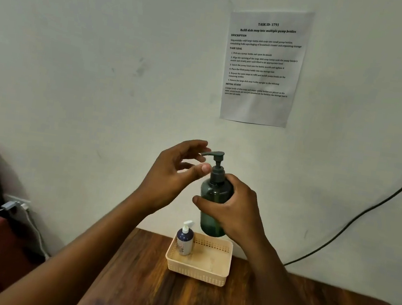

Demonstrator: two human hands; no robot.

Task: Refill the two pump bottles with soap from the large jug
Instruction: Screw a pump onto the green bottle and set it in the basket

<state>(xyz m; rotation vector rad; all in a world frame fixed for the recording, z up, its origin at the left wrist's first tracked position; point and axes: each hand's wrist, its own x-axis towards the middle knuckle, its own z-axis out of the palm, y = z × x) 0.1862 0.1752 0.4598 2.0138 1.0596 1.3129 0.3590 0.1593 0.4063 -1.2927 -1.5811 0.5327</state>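
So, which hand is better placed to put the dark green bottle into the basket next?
Probably the right hand: it already grips the dark green bottle just above the basket. The left hand only has fingertips at the pump head.

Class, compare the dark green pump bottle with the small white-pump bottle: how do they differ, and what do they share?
The dark green pump bottle is larger, tinted see-through and held in the air by the right hand. The small white-pump bottle is opaque with a dark top and stands in the basket. Both are upright with pump heads fitted.
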